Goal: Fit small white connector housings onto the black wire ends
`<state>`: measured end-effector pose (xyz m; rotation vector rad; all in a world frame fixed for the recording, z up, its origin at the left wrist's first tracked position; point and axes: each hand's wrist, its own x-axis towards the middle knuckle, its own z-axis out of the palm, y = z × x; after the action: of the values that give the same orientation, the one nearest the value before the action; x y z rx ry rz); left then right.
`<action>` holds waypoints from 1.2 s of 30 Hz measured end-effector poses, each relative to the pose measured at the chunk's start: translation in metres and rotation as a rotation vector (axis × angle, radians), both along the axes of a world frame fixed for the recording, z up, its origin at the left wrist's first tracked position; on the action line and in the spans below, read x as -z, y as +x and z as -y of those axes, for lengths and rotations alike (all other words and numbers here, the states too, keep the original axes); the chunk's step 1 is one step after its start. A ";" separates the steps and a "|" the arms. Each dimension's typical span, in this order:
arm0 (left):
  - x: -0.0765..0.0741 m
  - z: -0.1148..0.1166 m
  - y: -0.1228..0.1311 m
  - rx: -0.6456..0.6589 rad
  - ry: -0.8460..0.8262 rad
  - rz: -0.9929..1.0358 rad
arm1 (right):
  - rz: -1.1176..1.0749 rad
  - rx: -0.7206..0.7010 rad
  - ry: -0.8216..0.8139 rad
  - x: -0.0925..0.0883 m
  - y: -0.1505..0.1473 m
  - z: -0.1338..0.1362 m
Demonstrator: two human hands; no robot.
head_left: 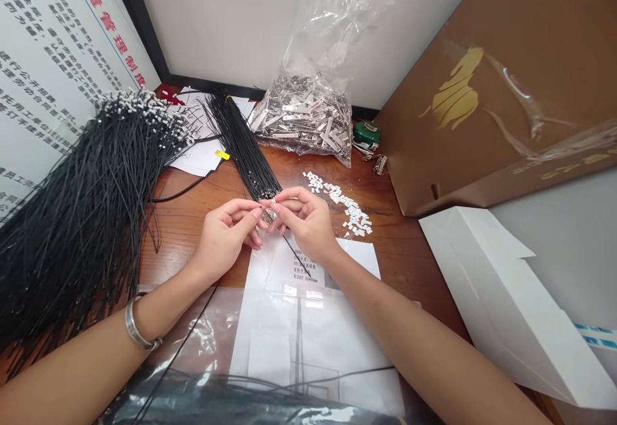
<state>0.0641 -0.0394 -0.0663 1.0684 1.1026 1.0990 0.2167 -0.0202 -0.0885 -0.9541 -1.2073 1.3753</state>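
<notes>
Over the middle of the table, my left hand (pixel 226 229) and my right hand (pixel 308 222) meet fingertip to fingertip. My left thumb and forefinger pinch a thin black wire (pixel 299 256), mostly hidden by the fingers; one stretch of it slants down below the right hand. Between my right thumb and forefinger shows a tiny white connector housing (pixel 273 202), close to the left fingertips. Whether wire and housing are joined cannot be made out. Just beyond the hands lies a tied bundle of black wires (pixel 243 145), its near ends with small metal tips. Loose white housings (pixel 354 213) are scattered right of the hands.
A large heap of black wires with white ends (pixel 110 174) fills the left side. At the back stands a clear bag of metal parts (pixel 308 116), beside a green tape measure (pixel 367 132). A brown box (pixel 482 90) and white carton (pixel 506 303) bound the right. Printed paper (pixel 270 283) lies in front.
</notes>
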 end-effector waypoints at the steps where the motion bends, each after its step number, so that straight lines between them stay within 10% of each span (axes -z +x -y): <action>1: 0.000 0.000 0.000 0.002 0.002 0.000 | -0.004 -0.006 0.004 0.000 0.000 0.000; 36: 0.003 0.000 -0.001 -0.009 0.009 -0.010 | 0.009 0.071 0.015 -0.003 -0.002 0.001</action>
<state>0.0633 -0.0390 -0.0690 1.0775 1.1126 1.1077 0.2143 -0.0209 -0.0856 -0.9842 -1.1777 1.3056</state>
